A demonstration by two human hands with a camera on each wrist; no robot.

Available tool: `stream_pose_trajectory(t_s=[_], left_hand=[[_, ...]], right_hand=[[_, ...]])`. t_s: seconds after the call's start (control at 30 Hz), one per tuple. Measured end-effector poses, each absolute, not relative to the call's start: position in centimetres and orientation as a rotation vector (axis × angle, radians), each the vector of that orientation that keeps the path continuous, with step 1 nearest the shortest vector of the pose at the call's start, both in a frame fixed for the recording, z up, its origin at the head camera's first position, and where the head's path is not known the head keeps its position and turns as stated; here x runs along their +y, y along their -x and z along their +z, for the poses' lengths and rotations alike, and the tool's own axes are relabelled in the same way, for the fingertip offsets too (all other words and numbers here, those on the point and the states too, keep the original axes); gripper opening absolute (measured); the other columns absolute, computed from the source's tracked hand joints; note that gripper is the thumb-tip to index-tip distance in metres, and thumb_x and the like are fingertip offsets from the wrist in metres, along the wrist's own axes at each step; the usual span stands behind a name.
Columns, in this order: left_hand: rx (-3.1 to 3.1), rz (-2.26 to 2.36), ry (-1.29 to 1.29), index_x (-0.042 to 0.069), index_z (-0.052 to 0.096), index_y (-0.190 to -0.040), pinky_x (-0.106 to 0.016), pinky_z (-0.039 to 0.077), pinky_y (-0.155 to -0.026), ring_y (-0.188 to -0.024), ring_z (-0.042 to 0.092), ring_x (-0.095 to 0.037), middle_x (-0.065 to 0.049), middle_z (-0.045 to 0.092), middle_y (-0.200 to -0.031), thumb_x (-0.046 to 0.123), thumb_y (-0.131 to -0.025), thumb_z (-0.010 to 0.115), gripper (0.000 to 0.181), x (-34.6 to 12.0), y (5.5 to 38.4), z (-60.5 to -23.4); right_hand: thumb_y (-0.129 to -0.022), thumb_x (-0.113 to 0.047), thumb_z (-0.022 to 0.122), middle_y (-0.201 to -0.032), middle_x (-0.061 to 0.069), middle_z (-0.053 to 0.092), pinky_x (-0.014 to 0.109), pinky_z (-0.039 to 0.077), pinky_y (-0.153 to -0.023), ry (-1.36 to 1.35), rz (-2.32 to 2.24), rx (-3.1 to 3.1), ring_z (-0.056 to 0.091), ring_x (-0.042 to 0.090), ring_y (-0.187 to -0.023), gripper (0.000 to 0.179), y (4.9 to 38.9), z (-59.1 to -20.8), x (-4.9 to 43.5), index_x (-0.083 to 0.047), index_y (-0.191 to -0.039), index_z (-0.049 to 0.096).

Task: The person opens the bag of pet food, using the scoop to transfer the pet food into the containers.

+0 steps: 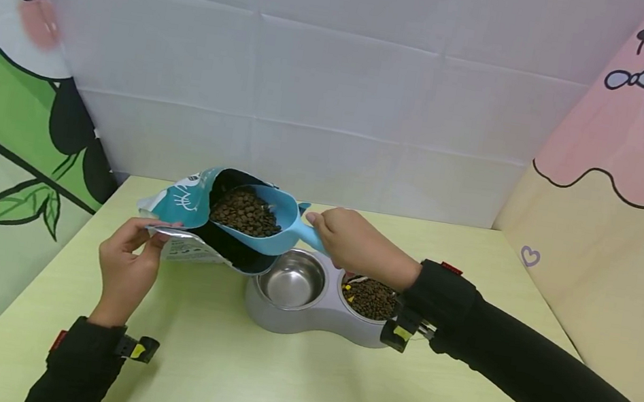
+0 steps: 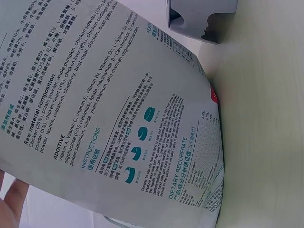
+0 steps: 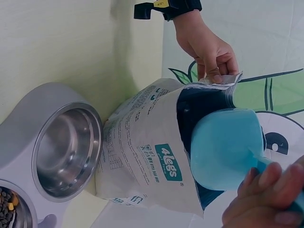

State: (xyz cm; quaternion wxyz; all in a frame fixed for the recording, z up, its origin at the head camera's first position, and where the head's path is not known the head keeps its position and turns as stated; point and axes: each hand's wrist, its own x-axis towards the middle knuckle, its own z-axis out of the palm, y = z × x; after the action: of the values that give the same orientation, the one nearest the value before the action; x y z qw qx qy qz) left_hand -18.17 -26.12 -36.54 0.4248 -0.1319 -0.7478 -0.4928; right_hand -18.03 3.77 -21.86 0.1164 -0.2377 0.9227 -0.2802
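Note:
A blue scoop [image 1: 282, 235] heaped with brown kibble [image 1: 247, 212] sits at the mouth of a pet food bag [image 1: 186, 199]. My right hand [image 1: 343, 237] grips the scoop by its handle; in the right wrist view the scoop's rounded underside [image 3: 227, 149] faces the camera. At the bag's left edge, my left hand [image 1: 131, 260] pinches the rim between thumb and fingers. The bag's printed back panel [image 2: 114, 109] fills much of the left wrist view. Below and right of the bag's opening is a grey double feeder [image 1: 305, 322].
The feeder's left steel bowl [image 1: 292, 281] shows bare metal. Its right bowl holds kibble [image 1: 371, 299] with some yellow bits, partly hidden by my right wrist. All stands on a pale wooden table [image 1: 247, 383], with a white sheet [image 1: 337, 93] behind and cartoon-printed walls either side.

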Motion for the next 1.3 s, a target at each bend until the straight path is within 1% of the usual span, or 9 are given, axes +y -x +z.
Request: stream_pose_trajectory(t_s=[0.13, 0.33, 0.5, 0.6, 0.7, 0.83, 1.1, 1.17, 1.3], left_hand=[[-1.873, -1.230, 0.329, -0.010, 0.063, -0.097, -0.013, 0.046, -0.087, -0.097, 0.060, 0.006, -0.022, 0.068, -0.095, -0.014, -0.084, 0.063, 0.014, -26.1, 18.2, -36.5], [-1.874, -1.228, 0.331, -0.011, 0.063, -0.097, -0.013, 0.045, -0.087, -0.097, 0.060, 0.007, -0.027, 0.066, -0.094, -0.015, -0.084, 0.062, 0.015, -26.2, 18.4, -36.5], [-1.884, -1.227, 0.324, -0.010, 0.063, -0.098, -0.013, 0.046, -0.087, -0.097, 0.060, 0.007, -0.021, 0.069, -0.094, -0.015, -0.083, 0.063, 0.015, -26.4, 18.7, -36.7], [-1.887, -1.230, 0.318, -0.010, 0.063, -0.098, -0.012, 0.045, -0.087, -0.097, 0.060, 0.006, -0.020, 0.069, -0.094, -0.015, -0.083, 0.063, 0.016, -26.5, 18.8, -36.8], [-1.890, -1.230, 0.312, -0.010, 0.063, -0.098, -0.012, 0.045, -0.087, -0.096, 0.060, 0.006, -0.022, 0.068, -0.094, -0.015, -0.083, 0.063, 0.016, -26.6, 19.0, -36.9], [-1.895, -1.228, 0.311, -0.011, 0.063, -0.098, -0.012, 0.045, -0.087, -0.097, 0.060, 0.007, -0.025, 0.067, -0.094, -0.015, -0.083, 0.063, 0.016, -26.8, 19.1, -36.9], [-1.902, -1.231, 0.304, -0.011, 0.062, -0.098, -0.012, 0.045, -0.087, -0.096, 0.058, 0.009, -0.025, 0.067, -0.094, -0.015, -0.083, 0.063, 0.015, -27.3, 19.1, -37.1], [-1.892, -1.237, 0.315, -0.011, 0.063, -0.097, -0.011, 0.045, -0.086, -0.095, 0.059, 0.009, -0.018, 0.069, -0.094, -0.015, -0.083, 0.063, 0.015, -27.4, 19.2, -37.1], [-1.879, -1.244, 0.329, -0.011, 0.062, -0.096, -0.011, 0.045, -0.086, -0.094, 0.060, 0.008, 0.003, 0.070, -0.094, -0.017, -0.081, 0.064, 0.016, -27.6, 19.3, -37.0]], right_hand=[[-0.106, -0.026, 0.030, -0.056, 0.002, 0.039, 0.025, 0.039, -0.051, 0.695, -0.826, 2.700, 0.039, 0.013, -0.044, 0.043, 17.9, -21.8, 3.8, -0.008, -0.070, 0.044], [-0.106, -0.026, 0.030, -0.057, 0.003, 0.040, 0.026, 0.041, -0.052, 0.698, -0.827, 2.698, 0.039, 0.013, -0.045, 0.043, 17.9, -21.8, 3.7, -0.008, -0.071, 0.045], [-0.106, -0.025, 0.030, -0.059, 0.003, 0.039, 0.026, 0.042, -0.054, 0.697, -0.813, 2.711, 0.040, 0.013, -0.045, 0.042, 18.0, -21.9, 3.6, -0.008, -0.071, 0.043], [-0.106, -0.025, 0.030, -0.059, 0.003, 0.037, 0.026, 0.043, -0.054, 0.695, -0.807, 2.715, 0.040, 0.013, -0.044, 0.042, 18.0, -21.9, 3.6, -0.008, -0.070, 0.041], [-0.107, -0.025, 0.029, -0.057, 0.002, 0.035, 0.025, 0.043, -0.050, 0.688, -0.818, 2.703, 0.038, 0.013, -0.041, 0.042, 18.0, -21.9, 3.6, -0.009, -0.069, 0.040], [-0.107, -0.026, 0.028, -0.057, 0.001, 0.034, 0.024, 0.042, -0.045, 0.659, -0.831, 2.685, 0.037, 0.012, -0.039, 0.042, 17.9, -21.8, 3.6, -0.008, -0.072, 0.043], [-0.107, -0.025, 0.028, -0.060, 0.003, 0.039, 0.024, 0.045, -0.048, 0.654, -0.815, 2.697, 0.040, 0.011, -0.042, 0.043, 17.7, -21.6, 3.5, -0.007, -0.071, 0.044], [-0.107, -0.025, 0.028, -0.061, 0.003, 0.040, 0.025, 0.046, -0.046, 0.640, -0.813, 2.700, 0.041, 0.011, -0.042, 0.042, 17.7, -21.5, 3.5, -0.007, -0.074, 0.047], [-0.107, -0.026, 0.028, -0.061, 0.004, 0.040, 0.026, 0.046, -0.045, 0.626, -0.810, 2.701, 0.041, 0.011, -0.043, 0.042, 17.6, -21.3, 3.5, -0.005, -0.077, 0.049]])
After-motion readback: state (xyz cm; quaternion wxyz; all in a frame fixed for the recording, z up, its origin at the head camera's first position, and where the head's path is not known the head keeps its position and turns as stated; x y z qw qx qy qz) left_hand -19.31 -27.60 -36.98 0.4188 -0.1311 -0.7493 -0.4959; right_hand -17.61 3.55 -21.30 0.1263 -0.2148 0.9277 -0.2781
